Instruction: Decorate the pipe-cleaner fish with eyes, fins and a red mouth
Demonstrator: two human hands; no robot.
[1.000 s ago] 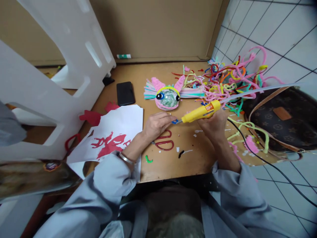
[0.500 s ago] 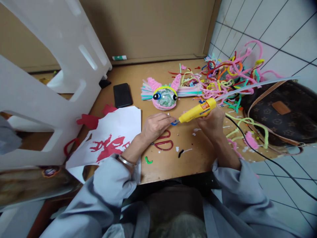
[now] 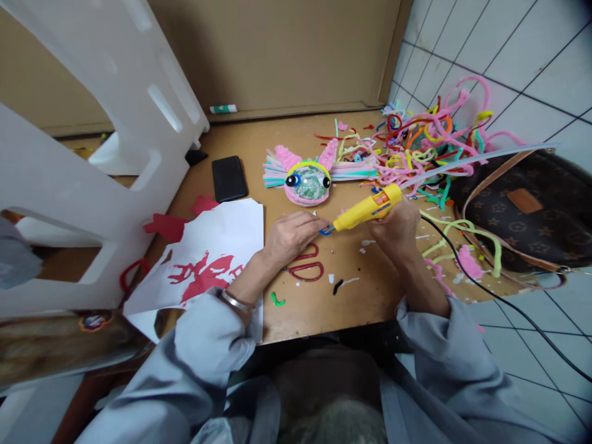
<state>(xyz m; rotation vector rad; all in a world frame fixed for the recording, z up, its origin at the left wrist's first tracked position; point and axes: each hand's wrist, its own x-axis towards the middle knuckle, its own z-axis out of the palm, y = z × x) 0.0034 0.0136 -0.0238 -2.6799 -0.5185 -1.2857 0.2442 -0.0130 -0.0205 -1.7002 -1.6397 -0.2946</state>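
Here, each place is told from the yellow glue gun.

Glue gun: the yellow glue gun [image 3: 367, 208] lies slanted above the wooden table [image 3: 300, 308], its nozzle low and toward the left hand, its rear raised toward the pile of pipe cleaners.
Right hand: the right hand [image 3: 396, 229] is wrapped around the gun's grip from below, fingers curled tight on it.
Left hand: the left hand [image 3: 291, 234] sits just beside the nozzle, thumb and fingertips pinched on a small blue piece [image 3: 326, 230] that meets the tip.
Glue stick: a long clear stick [image 3: 476, 160] runs out of the gun's rear, over the handbag.
Cord: a black cord [image 3: 499, 299] trails from the gun's grip across the table edge and onto the tiled floor.
Scissors: red-handled scissors [image 3: 305, 264] lie just below the nozzle, partly under the left hand.
Craft face: a round pink figure with googly eyes [image 3: 309, 182] rests beyond the nozzle, near it.
Pipe cleaners: a tangled coloured heap [image 3: 430, 139] lies behind the gun's rear.
Handbag: a brown handbag [image 3: 527, 216] stands well to the rear side of the gun.
Phone: a black phone [image 3: 229, 177] lies well past the nozzle end.
Paper: a white sheet with red shapes [image 3: 208, 253] lies beyond the left hand, away from the gun.
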